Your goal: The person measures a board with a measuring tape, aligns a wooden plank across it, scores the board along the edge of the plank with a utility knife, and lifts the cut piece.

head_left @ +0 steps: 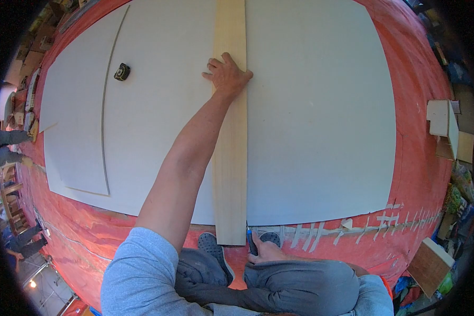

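My left hand [228, 76] presses down on a long pale wooden plank [230, 174], its fingers spread across the plank's width. The plank lies lengthwise over a large white sheet [321, 116], and its near end reaches past the sheet's edge. Low down, beside the plank's near end, my right hand [267, 249] is closed around a blue and black tool [252, 243], whose tip is too small to make out. A black tape measure [122, 72] rests on the white sheet to the left of the plank.
A smaller white panel [76, 126] lies at the left. Red sheeting [421, 105] with strips of tape covers the floor. Wooden offcuts [431, 266] and boxes stand at the right. Legs of other people [10, 145] show at the far left. My shoes flank the plank's end.
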### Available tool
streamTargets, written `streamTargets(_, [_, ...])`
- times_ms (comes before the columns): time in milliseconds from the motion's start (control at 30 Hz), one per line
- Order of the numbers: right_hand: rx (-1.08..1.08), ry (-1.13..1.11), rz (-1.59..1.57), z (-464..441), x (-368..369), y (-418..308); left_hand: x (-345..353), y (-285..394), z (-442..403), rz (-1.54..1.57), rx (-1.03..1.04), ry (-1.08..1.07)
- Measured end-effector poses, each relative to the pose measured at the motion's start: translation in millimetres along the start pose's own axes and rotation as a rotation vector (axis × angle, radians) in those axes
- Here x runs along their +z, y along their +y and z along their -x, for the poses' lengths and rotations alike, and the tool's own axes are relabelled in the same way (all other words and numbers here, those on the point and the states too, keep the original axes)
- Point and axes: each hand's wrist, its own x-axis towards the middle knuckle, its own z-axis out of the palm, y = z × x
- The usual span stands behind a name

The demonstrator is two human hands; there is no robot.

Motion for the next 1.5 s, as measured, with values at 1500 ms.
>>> streamTargets(1500, [0.006, -0.032, 0.015, -2, -2, 1, 2, 0, -2, -0.012, 0.003, -0.008])
